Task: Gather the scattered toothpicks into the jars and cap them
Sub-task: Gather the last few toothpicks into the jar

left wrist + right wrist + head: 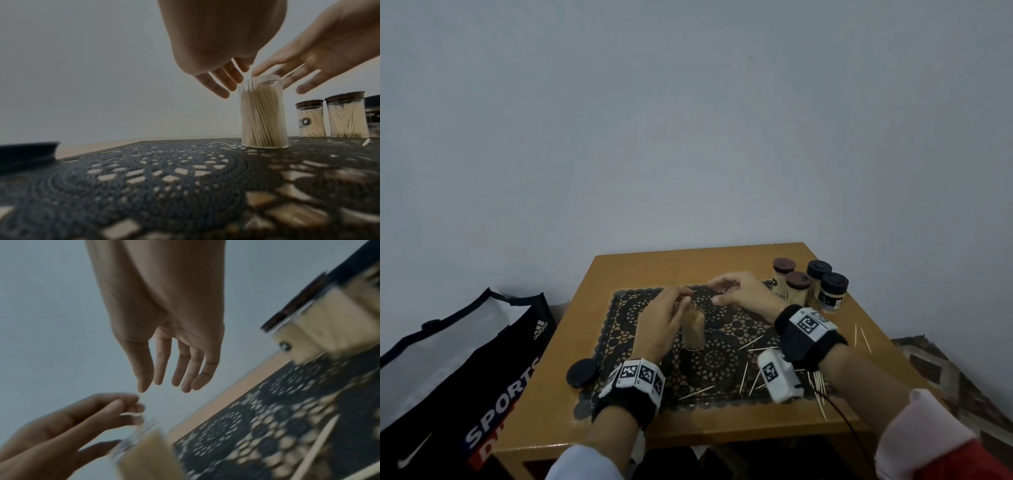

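Note:
An uncapped clear jar [692,330] [263,116], packed with toothpicks, stands upright on the black lace mat [715,363]. My left hand [686,294] [236,81] hovers at its mouth, thumb and forefinger pinching a toothpick that sticks up from the jar. My right hand [714,291] [164,384] is just behind the jar, fingers straight and relaxed, holding nothing. The jar's black lid [582,372] [26,154] lies flat at the mat's left edge. Loose toothpicks [751,342] lie on the right of the mat, and more toothpicks [816,383] on the wood beside it.
Several capped jars [834,291] [347,116] of toothpicks cluster at the back right of the small wooden table [619,270], close behind my right wrist. A black sports bag [465,359] sits on the floor to the left. A grey wall stands behind.

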Demonstrator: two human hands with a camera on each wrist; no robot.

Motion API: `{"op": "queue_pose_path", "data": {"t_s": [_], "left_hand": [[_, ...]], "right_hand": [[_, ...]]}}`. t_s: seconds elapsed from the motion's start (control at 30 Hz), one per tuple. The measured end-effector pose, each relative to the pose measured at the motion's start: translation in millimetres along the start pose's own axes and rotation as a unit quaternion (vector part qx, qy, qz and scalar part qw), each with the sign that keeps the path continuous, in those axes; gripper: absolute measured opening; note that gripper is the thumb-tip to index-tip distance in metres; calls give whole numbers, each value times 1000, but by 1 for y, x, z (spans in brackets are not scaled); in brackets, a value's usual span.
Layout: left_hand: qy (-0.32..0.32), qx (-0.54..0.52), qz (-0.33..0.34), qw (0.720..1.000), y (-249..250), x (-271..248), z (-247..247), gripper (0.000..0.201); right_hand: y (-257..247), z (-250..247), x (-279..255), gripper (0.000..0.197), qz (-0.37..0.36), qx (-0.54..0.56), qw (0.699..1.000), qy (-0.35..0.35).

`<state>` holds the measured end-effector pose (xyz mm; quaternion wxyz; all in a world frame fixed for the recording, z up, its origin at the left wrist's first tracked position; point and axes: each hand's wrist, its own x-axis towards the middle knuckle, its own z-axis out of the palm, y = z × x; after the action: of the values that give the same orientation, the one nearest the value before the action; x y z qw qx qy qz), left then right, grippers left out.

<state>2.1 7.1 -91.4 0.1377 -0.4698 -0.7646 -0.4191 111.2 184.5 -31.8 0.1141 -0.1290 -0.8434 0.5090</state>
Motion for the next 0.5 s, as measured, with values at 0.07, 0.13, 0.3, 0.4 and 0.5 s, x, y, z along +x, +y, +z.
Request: {"op": "queue_pose_path", "data": {"t_s": [0.07, 0.13, 0.3, 0.4, 0.5], "left_hand": [[-5, 11, 6, 1000, -1, 0, 0, 16], [-6, 14, 12, 1000, -3, 0, 1, 16], [-3, 19, 18, 1000, -3, 1, 2, 20], [-13, 29, 13, 999, -4, 0, 2, 17], [-16, 27, 8, 999, -5, 0, 2, 16]], "right_hand": [[13, -16, -7, 36, 13, -108, 993, -46], [29, -29, -16, 48, 36, -253, 956, -142], [55, -38, -35, 83, 23, -387, 885, -258], [59, -36, -37, 68, -7, -405, 884, -232], [63, -36, -37, 39, -59, -412, 891, -180]]}}
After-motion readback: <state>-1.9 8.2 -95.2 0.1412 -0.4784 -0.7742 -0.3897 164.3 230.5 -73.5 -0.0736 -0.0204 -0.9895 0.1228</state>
